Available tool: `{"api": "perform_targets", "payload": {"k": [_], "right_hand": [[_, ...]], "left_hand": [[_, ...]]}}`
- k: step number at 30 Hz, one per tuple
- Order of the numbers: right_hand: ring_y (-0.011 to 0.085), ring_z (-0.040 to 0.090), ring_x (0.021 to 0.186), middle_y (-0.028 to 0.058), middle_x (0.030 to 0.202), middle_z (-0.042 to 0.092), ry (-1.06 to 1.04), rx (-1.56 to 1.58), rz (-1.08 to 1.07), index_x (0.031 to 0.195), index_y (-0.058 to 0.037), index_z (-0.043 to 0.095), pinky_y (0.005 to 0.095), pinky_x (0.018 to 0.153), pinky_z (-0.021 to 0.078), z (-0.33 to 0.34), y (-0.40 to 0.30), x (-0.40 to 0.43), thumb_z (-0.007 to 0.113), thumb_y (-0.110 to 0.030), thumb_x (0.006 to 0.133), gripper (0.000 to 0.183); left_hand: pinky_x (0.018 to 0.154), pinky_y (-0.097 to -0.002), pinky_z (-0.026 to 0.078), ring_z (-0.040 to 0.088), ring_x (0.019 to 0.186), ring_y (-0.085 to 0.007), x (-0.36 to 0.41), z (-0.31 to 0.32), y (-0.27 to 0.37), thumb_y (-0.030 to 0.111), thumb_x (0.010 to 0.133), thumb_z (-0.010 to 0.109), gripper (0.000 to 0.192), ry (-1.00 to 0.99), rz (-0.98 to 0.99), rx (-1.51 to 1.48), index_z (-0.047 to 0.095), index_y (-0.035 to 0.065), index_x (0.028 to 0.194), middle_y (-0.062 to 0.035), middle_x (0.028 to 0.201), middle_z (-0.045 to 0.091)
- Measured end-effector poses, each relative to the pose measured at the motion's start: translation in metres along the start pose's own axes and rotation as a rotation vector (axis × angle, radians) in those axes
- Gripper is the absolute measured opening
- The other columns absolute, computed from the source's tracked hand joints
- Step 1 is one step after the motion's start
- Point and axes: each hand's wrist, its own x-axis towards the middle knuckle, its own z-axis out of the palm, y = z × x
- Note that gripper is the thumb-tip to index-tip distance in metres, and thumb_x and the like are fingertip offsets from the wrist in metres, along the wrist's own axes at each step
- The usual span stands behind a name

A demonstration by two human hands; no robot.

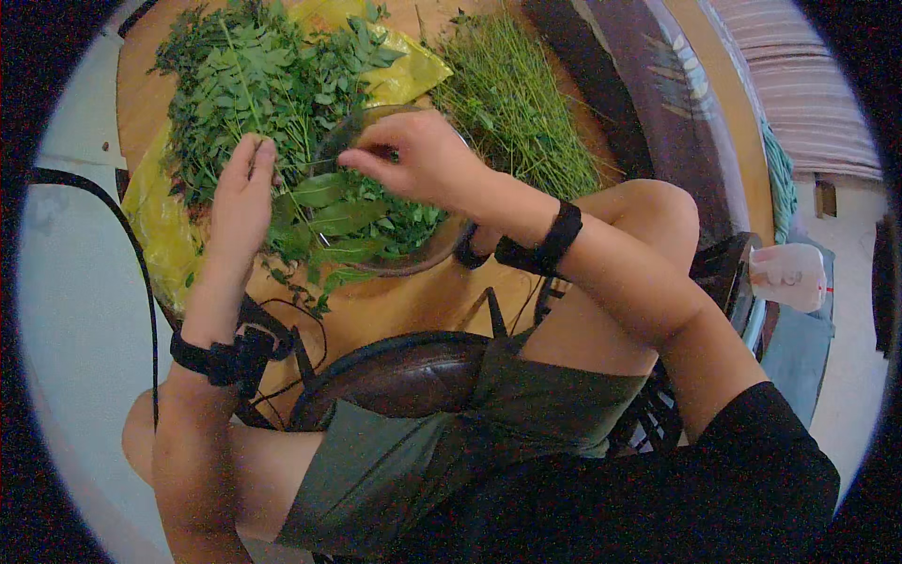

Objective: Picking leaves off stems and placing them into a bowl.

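Note:
A heap of leafy green sprigs (239, 77) lies on a yellow plastic bag (158, 225). At its lower edge my left hand (246, 180) pinches a green leafy stem (243, 84) that rises above the fingers. To the right, my right hand (409, 151) is over a round bowl (416, 264) holding picked green leaves (416, 225); its thumb and forefinger are close together, and whether a leaf is between them is unclear. A long leafy frond (338, 211) hangs between the hands, over the bowl's left side. Beyond the bowl lies a pile of thin, mostly bare stems (514, 106).
The wooden surface (394, 310) is under the bowl and greens. Black cables (141, 247) run at the left and below my left hand. A dark round seat (402, 374) is between my legs. At the far right are a translucent plastic cup (789, 275) and a patterned cloth (676, 99).

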Motion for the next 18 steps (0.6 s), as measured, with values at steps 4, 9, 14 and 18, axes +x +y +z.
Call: {"api": "perform_targets", "payload": {"k": [4,9,14,18], "right_hand": [[0.037,0.063,0.072,0.0176,0.077,0.066,0.089,-0.008,-0.242,0.092,-0.0023,0.07,0.042,0.066,0.0508,0.016,-0.018,0.007,0.071,-0.029,0.086,0.027],[0.0377,0.064,0.072,0.0197,0.079,0.065,-0.112,0.154,-0.04,0.093,-0.0022,0.07,0.0418,0.064,0.0501,0.024,-0.022,0.01,0.069,-0.027,0.088,0.026],[0.0393,0.062,0.07,0.0212,0.079,0.064,-0.023,0.271,0.014,0.094,-0.0021,0.069,0.0407,0.062,0.049,0.02,-0.026,0.012,0.067,-0.024,0.09,0.023],[0.0389,0.06,0.069,0.0207,0.078,0.064,-0.022,0.246,-0.057,0.094,-0.002,0.068,0.0401,0.062,0.0488,0.021,-0.029,0.015,0.066,-0.023,0.091,0.022]], "left_hand": [[0.069,-0.0246,0.041,0.049,0.074,-0.0086,-0.003,0.009,0.007,0.029,0.104,0.048,0.026,-0.049,0.053,-0.026,0.052,0.0055,0.095,0.0013,0.078,0.05],[0.069,-0.0262,0.043,0.051,0.074,-0.0103,-0.007,0.021,0.016,0.028,0.102,0.052,0.024,-0.082,0.021,-0.191,0.055,0.0055,0.097,0.0005,0.079,0.052],[0.069,-0.0298,0.044,0.053,0.073,-0.0134,-0.01,0.019,0.013,0.027,0.101,0.054,0.022,-0.108,0.193,-0.02,0.057,0.0049,0.096,-0.0019,0.077,0.055],[0.067,-0.0334,0.044,0.053,0.071,-0.0159,-0.011,0.017,0.007,0.025,0.1,0.054,0.023,-0.086,0.225,0.031,0.053,0.0034,0.093,-0.0067,0.075,0.056]]}}
